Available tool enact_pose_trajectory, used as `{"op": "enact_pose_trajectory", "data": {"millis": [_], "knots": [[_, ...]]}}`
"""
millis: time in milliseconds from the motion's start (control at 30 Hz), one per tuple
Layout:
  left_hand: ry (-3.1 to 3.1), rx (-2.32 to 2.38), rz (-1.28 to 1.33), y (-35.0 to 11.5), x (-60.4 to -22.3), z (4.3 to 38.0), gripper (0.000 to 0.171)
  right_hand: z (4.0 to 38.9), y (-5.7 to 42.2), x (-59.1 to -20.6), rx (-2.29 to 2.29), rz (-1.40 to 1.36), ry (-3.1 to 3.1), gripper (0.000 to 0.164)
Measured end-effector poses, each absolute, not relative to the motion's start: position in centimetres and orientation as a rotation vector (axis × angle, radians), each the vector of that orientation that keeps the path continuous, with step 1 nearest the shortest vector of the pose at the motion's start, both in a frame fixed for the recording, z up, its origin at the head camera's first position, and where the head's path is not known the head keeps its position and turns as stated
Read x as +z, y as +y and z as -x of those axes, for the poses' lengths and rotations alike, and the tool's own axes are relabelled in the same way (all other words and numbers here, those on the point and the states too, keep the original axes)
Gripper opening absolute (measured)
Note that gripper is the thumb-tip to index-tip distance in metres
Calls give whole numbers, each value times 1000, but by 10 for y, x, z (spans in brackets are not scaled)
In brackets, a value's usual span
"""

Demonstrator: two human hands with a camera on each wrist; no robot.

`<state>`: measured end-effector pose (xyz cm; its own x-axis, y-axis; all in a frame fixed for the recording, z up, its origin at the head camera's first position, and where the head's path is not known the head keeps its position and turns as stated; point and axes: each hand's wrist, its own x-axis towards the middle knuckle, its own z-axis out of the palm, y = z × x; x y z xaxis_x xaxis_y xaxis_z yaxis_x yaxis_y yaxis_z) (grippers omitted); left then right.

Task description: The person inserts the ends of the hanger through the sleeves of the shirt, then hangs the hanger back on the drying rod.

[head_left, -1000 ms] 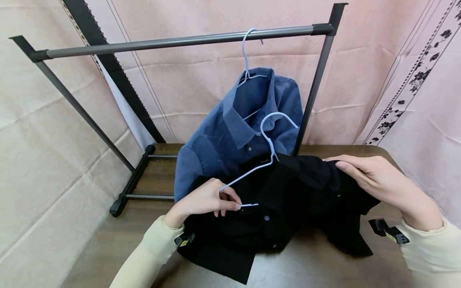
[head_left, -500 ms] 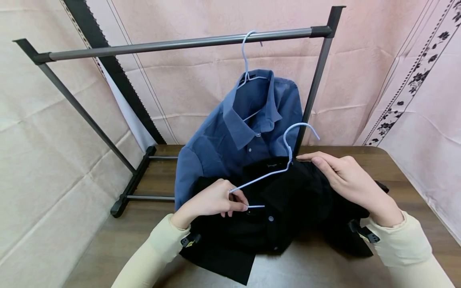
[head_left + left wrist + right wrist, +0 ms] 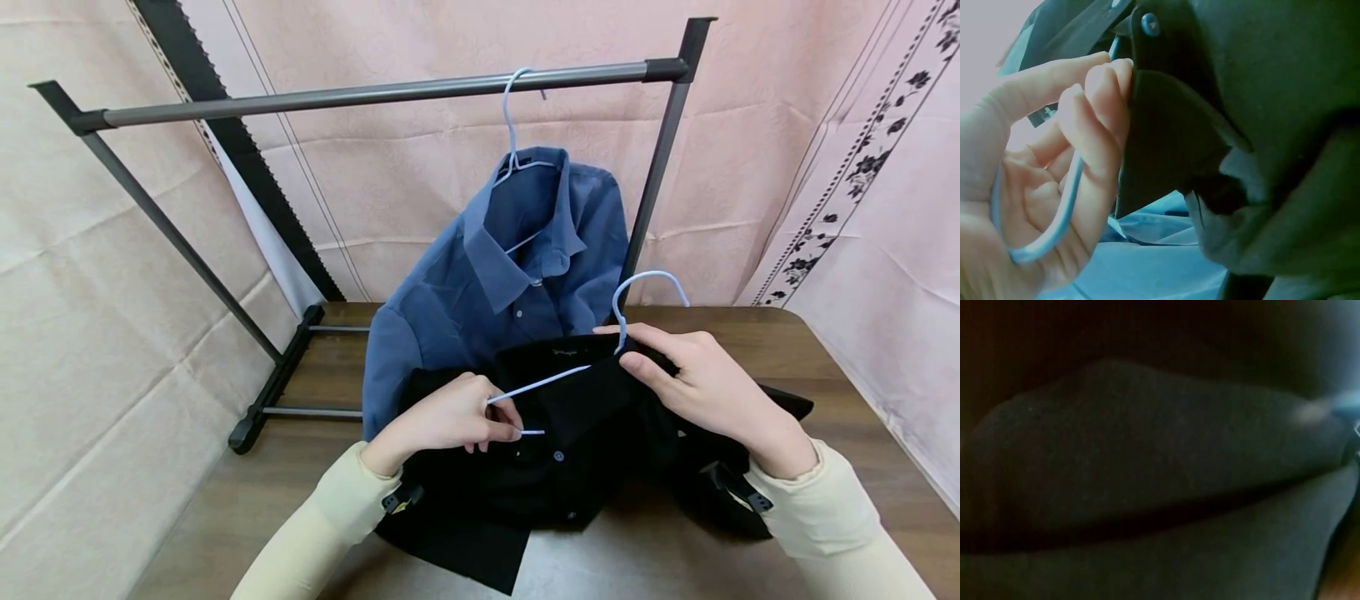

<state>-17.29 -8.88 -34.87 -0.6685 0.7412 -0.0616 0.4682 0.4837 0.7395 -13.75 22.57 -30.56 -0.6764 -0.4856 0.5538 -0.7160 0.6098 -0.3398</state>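
Note:
My left hand point(image 3: 461, 412) holds one end of a light blue wire hanger point(image 3: 540, 384), its bend lying across the palm in the left wrist view. The hanger's other side runs into the neck of a black button-up shirt point(image 3: 585, 408), and the hook rises above the collar. With thumb in front and fingers behind, my right hand point(image 3: 693, 379) pinches the shirt by its collar, close to the base of the hook. Dark cloth point(image 3: 1166, 444) fills most of the right wrist view, hiding those fingers there.
Behind the black shirt, a blue shirt point(image 3: 438, 292) hangs on another hanger point(image 3: 511, 125) from the rack's rail point(image 3: 337, 97). The rack's foot point(image 3: 277, 375) stands on the wooden table point(image 3: 247, 500). Pink cloth point(image 3: 375, 42) covers the back.
My right hand has moved left from the shirt's shoulder to the collar by the hook. The hanger has shifted right and lower, deeper into the shirt, with my left hand following slightly.

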Motion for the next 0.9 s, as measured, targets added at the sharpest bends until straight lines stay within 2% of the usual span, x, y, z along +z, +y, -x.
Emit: {"op": "enact_pose_trajectory", "data": {"millis": [300, 733, 900], "knots": [[2435, 942, -1044, -84, -347, 172, 9, 133, 217, -299, 847, -795, -2462, 28], [2444, 935, -1016, -86, -344, 172, 4, 135, 214, -302, 858, -887, -2435, 34], [2475, 960, -1060, -89, -342, 172, 9, 136, 213, -303, 856, -863, -2433, 34]]}}
